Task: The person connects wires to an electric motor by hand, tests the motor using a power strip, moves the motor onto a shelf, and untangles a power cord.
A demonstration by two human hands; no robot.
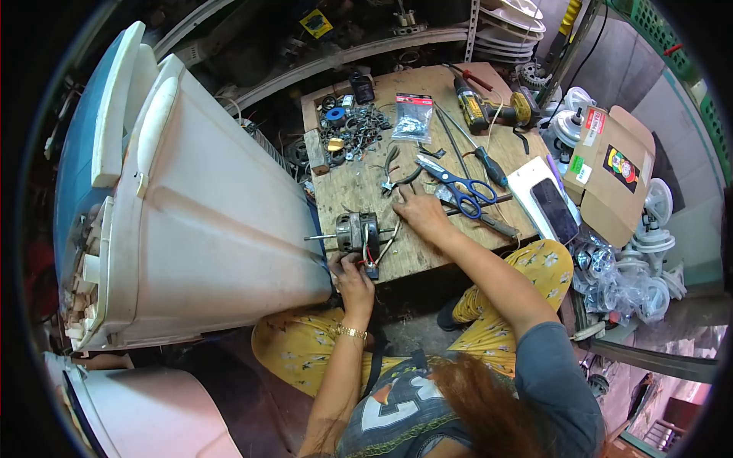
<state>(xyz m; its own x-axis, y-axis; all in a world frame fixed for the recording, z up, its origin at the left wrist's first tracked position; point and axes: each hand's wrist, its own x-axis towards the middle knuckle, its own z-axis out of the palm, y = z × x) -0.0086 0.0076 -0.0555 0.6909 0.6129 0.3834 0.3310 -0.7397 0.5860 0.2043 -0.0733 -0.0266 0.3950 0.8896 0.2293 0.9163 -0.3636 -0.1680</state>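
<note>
A small electric motor [353,232] with a metal shaft out of both ends lies near the front left of the wooden board. My left hand [354,284] is closed at its lower edge, fingers curled against it, beside a small dark block [372,271] with red and white wires. To the right of the motor, my right hand [421,215] reaches across the board, fingers extended and pointing to the pliers [391,183]. Those pliers lie spread with dark handles; whether my fingertips touch them is unclear. A pair of blue-handled scissors [464,191] lies just right of this hand.
On the wooden board [336,191] lie loose screws and small parts [355,130], a plastic packet [413,118], a screwdriver [489,162] and a cordless drill [477,107]. A phone [554,210] and cardboard box [611,172] are at right. A large white plastic housing [214,206] stands left.
</note>
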